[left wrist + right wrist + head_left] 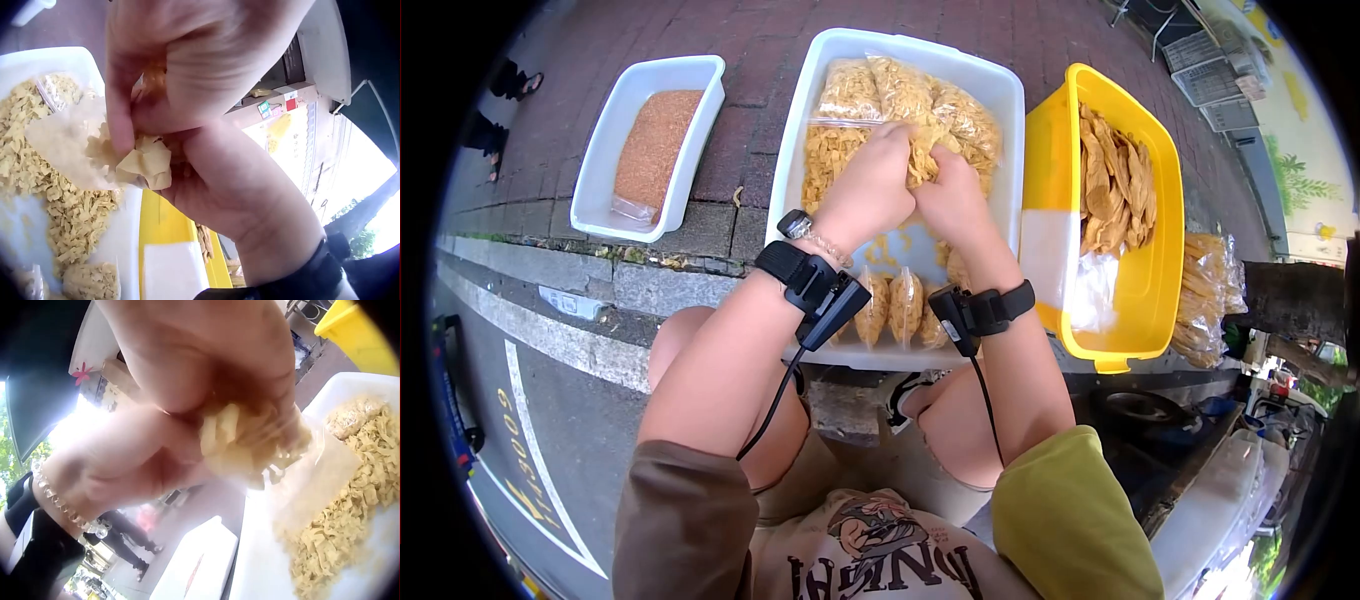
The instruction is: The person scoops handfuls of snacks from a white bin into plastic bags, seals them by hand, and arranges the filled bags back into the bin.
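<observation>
In the head view, my left hand [870,190] and right hand [960,195] meet over a large white tub [788,150]. Between them both grip a clear plastic bag [53,140] holding pale yellow, ribbon-like dried pieces [147,164]. Part of the bag hangs flat beyond the fingers in both wrist views. Its mouth is hidden by my hands. Loose pieces [825,165] of the same kind lie heaped in the tub below. Filled clear bags [850,90] lie at the tub's far end, and several small filled bags [905,308] stand along its near side.
To the right stands a yellow bin [1165,290] with brown flat pieces [1112,185], and beside it lie filled clear bags [1200,310]. A smaller white tub [710,110] of reddish-brown granules [662,140] sits left on the brick pavement. A kerb [580,345] borders the road.
</observation>
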The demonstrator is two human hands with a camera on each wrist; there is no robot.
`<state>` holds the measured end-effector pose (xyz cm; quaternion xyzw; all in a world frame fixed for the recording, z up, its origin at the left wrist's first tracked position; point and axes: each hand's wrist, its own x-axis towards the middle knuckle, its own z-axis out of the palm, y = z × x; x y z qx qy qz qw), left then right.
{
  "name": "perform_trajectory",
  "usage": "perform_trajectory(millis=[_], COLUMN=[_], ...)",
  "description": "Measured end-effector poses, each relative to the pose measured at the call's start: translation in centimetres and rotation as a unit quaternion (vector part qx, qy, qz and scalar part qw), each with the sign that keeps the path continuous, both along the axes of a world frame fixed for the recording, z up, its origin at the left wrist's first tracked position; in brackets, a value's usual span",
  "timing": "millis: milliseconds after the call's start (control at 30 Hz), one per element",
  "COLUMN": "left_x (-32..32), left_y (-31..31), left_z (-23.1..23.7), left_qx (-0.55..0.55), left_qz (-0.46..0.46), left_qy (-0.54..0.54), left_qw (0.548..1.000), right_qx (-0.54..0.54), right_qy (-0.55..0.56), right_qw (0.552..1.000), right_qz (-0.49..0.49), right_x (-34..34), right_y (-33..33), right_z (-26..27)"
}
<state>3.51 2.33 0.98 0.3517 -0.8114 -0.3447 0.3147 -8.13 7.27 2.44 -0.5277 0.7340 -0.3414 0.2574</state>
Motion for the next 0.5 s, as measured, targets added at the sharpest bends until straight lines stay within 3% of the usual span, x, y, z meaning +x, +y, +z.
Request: perform_trajectory(millis=[133,200,233,300,400,433,500], left_x=[-0.1,-0.3,-0.5,-0.6,-0.8,-0.9,-0.9], left_y=[1.4,3.0,3.7,5.3,5.5,5.0,3.8], left_z=[0.5,1.1,1.2,1.8,2.0,1.8,1.6], left_qx=[-0.01,-0.023,-0.026,-0.025,-0.019,-0.025,-0.029], left_qz=[-0.043,-0.074,-0.096,-0.114,-0.128,-0.116,-0.103], left_qy=[-0.014,-0.058,-0.062,-0.069,-0.082,-0.071,-0.058], left_qw=[0.999,0.995,0.993,0.991,0.988,0.99,0.993], right_qx=[0.107,0.135,0.137,-0.007,-0.02,0.022,0.059], right_qy=[0.078,0.246,0.244,0.176,0.123,-0.018,0.004], right_qw=[0.988,0.92,0.922,0.978,0.986,0.996,0.988], right_qz=[0.075,0.273,0.269,0.115,0.106,0.086,0.143], right_x=[-1.5,-2.9,-3.0,-2.6,-2.7,-2.3,-2.4], right_y=[0.6,1.1,2.0,3.8,4.3,3.6,1.8], right_z=[-1.1,-3.0,-4.4,-6.3,-6.8,-5.4,-3.0])
